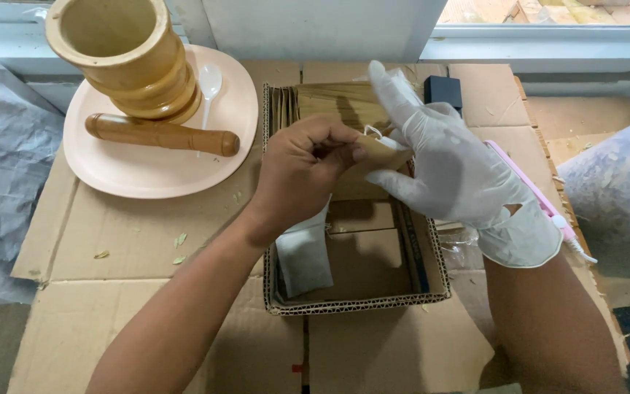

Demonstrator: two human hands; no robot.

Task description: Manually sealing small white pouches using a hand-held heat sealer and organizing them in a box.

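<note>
1. Hands: two. One bare left hand (308,171) and one right hand (450,171) in a white glove.
2. Wooden mortar (125,55): one, standing on the plate.
3. Wooden pestle (162,134): one, lying on the plate.
4. White plastic spoon (208,80): one, on the plate.
5. Pale pink plate (147,171): one.
6. Open cardboard box (359,303): one.
7. Brown paper packets (329,102) standing in the box's far end: a row, edges too close to count.
8. Brown paper packet (380,155) pinched between both hands: one.
9. White pouch (304,259) in the box: one.
10. Small dark block (442,91): one.
11. Pink and white tool (548,208) behind the gloved wrist: one.
</note>
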